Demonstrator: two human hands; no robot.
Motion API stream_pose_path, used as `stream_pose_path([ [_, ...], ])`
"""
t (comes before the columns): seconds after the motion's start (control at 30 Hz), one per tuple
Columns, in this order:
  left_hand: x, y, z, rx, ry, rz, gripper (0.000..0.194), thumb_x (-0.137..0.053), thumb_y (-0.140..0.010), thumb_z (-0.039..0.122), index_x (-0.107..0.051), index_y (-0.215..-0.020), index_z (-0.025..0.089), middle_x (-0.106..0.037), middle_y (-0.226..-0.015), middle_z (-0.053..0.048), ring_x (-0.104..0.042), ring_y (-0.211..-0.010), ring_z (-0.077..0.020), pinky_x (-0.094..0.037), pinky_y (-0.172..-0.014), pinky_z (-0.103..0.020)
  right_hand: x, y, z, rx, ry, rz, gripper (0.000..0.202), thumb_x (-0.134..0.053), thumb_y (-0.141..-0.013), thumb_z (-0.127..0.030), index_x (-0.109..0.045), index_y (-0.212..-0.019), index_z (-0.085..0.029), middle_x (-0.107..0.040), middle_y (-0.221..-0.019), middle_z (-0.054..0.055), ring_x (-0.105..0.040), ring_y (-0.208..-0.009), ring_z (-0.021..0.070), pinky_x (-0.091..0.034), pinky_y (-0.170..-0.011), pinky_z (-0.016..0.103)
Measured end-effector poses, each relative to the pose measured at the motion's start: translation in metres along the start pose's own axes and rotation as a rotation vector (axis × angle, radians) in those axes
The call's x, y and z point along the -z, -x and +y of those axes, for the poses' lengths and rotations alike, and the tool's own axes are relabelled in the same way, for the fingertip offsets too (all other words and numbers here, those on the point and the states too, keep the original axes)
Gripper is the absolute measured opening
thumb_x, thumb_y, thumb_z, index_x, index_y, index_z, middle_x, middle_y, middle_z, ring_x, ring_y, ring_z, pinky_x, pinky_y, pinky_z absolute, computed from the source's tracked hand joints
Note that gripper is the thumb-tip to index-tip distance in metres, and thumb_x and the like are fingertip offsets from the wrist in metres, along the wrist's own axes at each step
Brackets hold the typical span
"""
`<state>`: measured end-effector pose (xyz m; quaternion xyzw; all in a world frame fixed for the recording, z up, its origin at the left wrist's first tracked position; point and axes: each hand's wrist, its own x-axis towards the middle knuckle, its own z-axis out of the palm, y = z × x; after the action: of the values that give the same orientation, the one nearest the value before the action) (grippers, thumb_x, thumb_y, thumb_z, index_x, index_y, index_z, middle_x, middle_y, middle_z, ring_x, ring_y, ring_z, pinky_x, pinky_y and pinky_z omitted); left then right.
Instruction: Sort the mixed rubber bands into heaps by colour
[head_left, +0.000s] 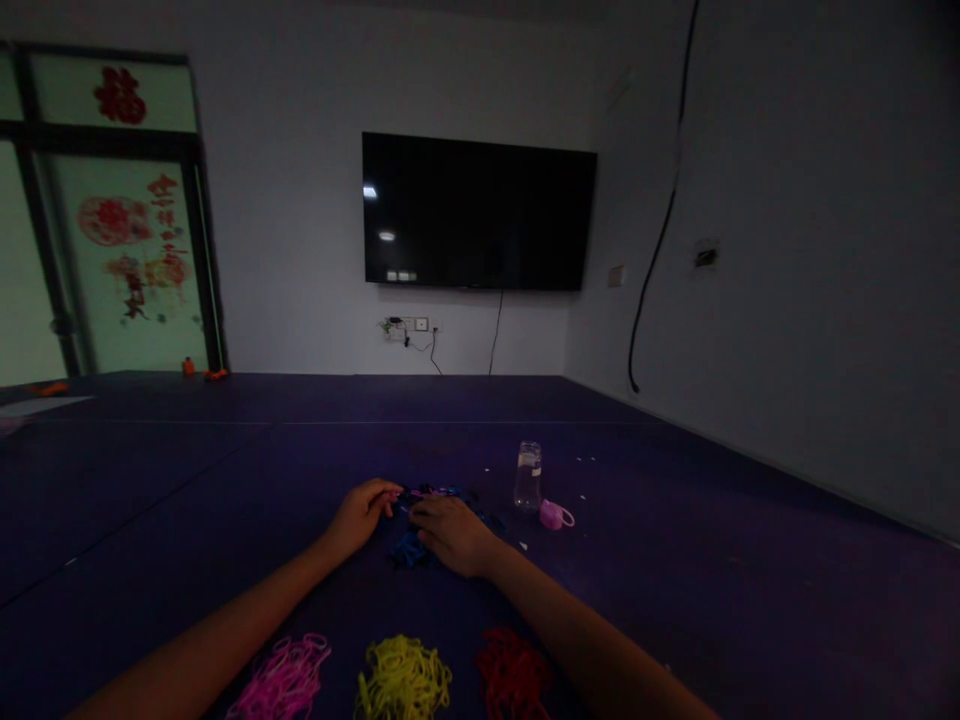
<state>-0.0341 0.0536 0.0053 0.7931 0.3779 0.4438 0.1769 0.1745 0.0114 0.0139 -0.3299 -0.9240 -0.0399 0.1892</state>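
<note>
In the dim head view, my left hand (pixel 364 515) is at the left edge of a dark blue pile of what look like rubber bands (pixel 409 550). Its thumb and fingers come together near a small pinkish strand, too dark to make out clearly. My right hand (pixel 454 535) rests palm down over the right side of this pile, fingers stretched out, covering part of it. Some pink bits show among the blue between my hands. Closer to me lie a pink heap (pixel 285 680), a yellow heap (pixel 405 680) and a red heap (pixel 512 675) of looped bands.
A clear bottle (pixel 528 478) stands uncapped right of my hands, its pink looped lid (pixel 552 515) beside it. Small white scraps (pixel 523 546) dot the purple table (pixel 690 580). Orange items (pixel 189 367) sit at the far left edge. A television (pixel 480 212) hangs on the wall.
</note>
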Motion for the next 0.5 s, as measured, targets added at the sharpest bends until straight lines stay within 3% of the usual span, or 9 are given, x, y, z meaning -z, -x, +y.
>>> stream_pose_path([
  [0.23,0.0014,-0.0028,-0.0077,0.11,0.187,-0.048,0.026,-0.041,-0.081,0.019,-0.065,-0.088,0.014,-0.059,-0.065,0.0,-0.056,-0.059,-0.013,-0.048,-0.06,-0.025,-0.0008,-0.0001,0.0005,-0.012,0.022,0.034,0.028,-0.04,-0.089,-0.023,-0.056,-0.111,-0.017,-0.058,-0.116,0.008,-0.048,-0.111,0.0201,-0.035,-0.094,0.036],
  [0.5,0.0042,-0.0062,-0.0074,0.069,0.198,-0.065,0.024,-0.047,-0.077,0.019,-0.07,-0.082,0.014,-0.06,-0.075,-0.003,-0.057,-0.065,-0.0141,-0.048,-0.067,-0.028,0.0003,-0.0017,-0.0032,-0.128,0.061,0.118,0.031,-0.037,-0.09,-0.02,-0.057,-0.112,-0.014,-0.055,-0.119,0.011,-0.048,-0.111,0.0213,-0.037,-0.093,0.034],
])
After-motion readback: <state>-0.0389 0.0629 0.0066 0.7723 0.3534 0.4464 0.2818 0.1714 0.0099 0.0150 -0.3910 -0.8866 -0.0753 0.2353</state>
